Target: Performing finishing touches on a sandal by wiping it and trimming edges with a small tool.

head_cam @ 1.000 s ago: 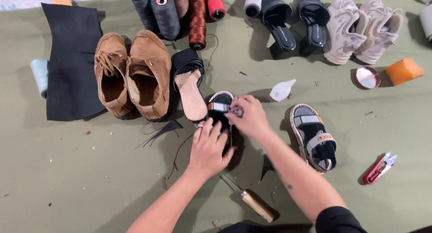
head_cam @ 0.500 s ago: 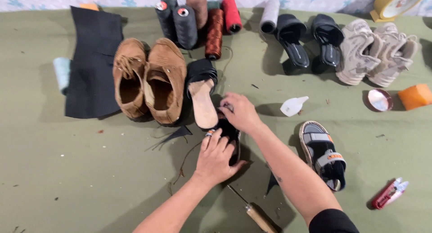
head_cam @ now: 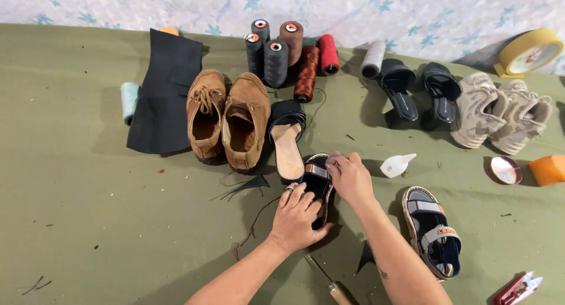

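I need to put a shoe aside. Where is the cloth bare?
Bare: the near-left cloth, below the black sheet and brown shoes. Crowded: the far edge, with thread spools, and around both hands on the dark sandal.

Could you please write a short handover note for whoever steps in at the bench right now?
Left hand presses down on the small dark sandal on the green table.
Right hand grips the sandal's front strap.
Its matching sandal lies apart to the right, untouched.
A wooden-handled awl lies near the left wrist; a white glue bottle sits beside the right hand.
No stitching or glue visible on the sandal.
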